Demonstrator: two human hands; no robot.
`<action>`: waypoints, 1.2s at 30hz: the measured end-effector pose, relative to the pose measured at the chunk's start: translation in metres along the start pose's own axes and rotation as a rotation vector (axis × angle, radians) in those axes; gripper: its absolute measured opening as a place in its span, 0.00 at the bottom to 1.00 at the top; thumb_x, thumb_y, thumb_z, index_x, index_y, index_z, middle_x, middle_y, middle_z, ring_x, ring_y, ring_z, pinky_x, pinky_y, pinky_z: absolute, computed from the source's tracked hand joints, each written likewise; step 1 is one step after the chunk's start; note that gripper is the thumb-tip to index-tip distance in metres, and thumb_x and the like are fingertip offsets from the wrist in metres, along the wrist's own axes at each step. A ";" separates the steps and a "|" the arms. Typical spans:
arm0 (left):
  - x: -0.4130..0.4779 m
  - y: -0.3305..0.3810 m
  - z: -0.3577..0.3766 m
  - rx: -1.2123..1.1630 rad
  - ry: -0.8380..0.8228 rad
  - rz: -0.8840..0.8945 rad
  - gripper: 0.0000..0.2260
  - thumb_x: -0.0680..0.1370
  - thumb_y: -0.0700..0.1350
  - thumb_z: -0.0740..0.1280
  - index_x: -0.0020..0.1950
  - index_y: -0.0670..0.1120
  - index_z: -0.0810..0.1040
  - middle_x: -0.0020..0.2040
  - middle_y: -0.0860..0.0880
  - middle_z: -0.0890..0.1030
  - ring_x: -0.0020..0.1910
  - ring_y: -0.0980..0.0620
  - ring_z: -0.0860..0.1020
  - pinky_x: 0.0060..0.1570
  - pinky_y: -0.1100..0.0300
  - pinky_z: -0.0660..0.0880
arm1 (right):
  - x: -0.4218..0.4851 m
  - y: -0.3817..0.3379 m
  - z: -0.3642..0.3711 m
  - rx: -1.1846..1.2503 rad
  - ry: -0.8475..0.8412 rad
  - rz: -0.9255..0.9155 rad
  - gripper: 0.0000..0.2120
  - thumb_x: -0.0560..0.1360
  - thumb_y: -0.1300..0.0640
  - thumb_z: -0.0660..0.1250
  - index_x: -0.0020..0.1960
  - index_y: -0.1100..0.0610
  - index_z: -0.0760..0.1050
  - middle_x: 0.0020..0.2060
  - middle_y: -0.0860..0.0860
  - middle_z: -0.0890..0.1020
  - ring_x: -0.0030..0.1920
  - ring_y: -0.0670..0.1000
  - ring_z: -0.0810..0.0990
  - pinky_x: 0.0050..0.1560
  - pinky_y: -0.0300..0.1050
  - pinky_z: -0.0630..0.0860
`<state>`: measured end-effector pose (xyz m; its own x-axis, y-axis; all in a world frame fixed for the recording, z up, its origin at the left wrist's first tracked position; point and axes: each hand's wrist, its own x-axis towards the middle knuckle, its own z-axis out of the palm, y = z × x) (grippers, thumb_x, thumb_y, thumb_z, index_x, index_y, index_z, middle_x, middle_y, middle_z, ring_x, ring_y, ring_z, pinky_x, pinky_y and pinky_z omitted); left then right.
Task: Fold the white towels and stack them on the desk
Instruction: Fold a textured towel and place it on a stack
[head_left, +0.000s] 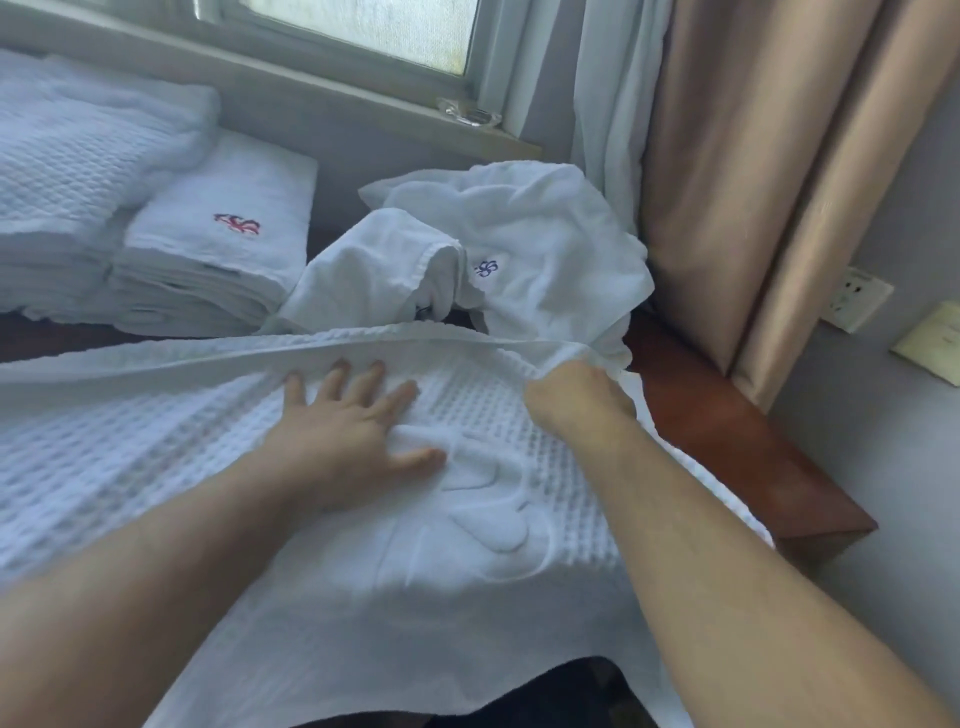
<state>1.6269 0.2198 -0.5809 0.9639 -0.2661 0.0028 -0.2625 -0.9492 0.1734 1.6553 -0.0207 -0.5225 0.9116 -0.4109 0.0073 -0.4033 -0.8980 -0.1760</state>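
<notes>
waffle-weave towel: white, grid texture, raised emblem, spread over desk front, hanging off near edge | left hand: fingers spread, pressed flat on it | right hand: pinching folded far edge near desk's right side | folded towel stack: back left

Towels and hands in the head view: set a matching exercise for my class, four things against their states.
Column one:
1. left hand
2. right hand
3. red-logo towel
4. blue-logo towel

Column two:
A. crumpled in a heap near the curtain
B. grips the far edge of the waffle towel
C. folded, on top of a stack
D. pressed flat, fingers spread, on the waffle towel

Pairs: 1-D, 2-B, 3-C, 4-A
</notes>
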 end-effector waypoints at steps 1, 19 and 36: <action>0.003 -0.001 0.000 0.001 -0.004 0.001 0.47 0.63 0.83 0.39 0.79 0.65 0.44 0.83 0.53 0.43 0.81 0.45 0.41 0.74 0.33 0.38 | -0.006 -0.005 0.005 -0.005 -0.057 -0.020 0.15 0.76 0.43 0.59 0.50 0.55 0.72 0.41 0.52 0.76 0.43 0.55 0.76 0.44 0.49 0.75; 0.006 -0.014 -0.005 0.021 -0.021 0.086 0.46 0.63 0.83 0.38 0.79 0.67 0.42 0.82 0.58 0.42 0.81 0.50 0.41 0.77 0.39 0.37 | 0.065 0.009 -0.040 0.152 -0.369 -0.048 0.33 0.85 0.40 0.46 0.78 0.63 0.63 0.76 0.61 0.68 0.75 0.60 0.66 0.72 0.50 0.61; 0.016 0.003 -0.019 -0.007 -0.073 -0.004 0.41 0.66 0.80 0.42 0.75 0.65 0.57 0.79 0.54 0.57 0.79 0.46 0.53 0.73 0.36 0.51 | 0.030 0.009 0.028 0.172 0.026 0.129 0.46 0.77 0.27 0.42 0.73 0.61 0.71 0.72 0.59 0.72 0.72 0.63 0.66 0.70 0.58 0.66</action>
<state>1.6429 0.2160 -0.5614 0.9593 -0.2738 -0.0695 -0.2579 -0.9492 0.1806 1.6813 -0.0368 -0.5515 0.8499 -0.5269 -0.0007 -0.4952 -0.7984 -0.3426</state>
